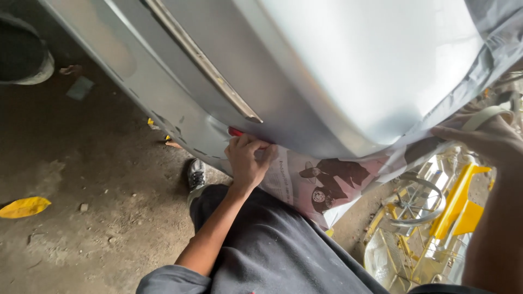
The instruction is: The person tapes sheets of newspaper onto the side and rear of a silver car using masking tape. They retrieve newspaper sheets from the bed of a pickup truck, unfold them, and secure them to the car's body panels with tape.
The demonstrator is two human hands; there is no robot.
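Note:
A silver car body panel [348, 65] fills the upper view, with a trim strip [201, 60] running diagonally across it. A sheet of newspaper [321, 182] hangs along the panel's lower edge. My left hand [248, 160] presses the left end of the newspaper against the panel, fingers curled, next to a small red piece [235, 132]. My right hand [485, 136] holds the paper's right side against the panel and has a roll of masking tape [493, 115] around its fingers.
Dirt floor lies at the left with a yellow leaf [24, 207] and a dark tyre [22, 54] at the top left. My dark trousers [272, 245] and shoe [196, 174] sit below. A yellow and metal frame [441, 212] stands at the lower right.

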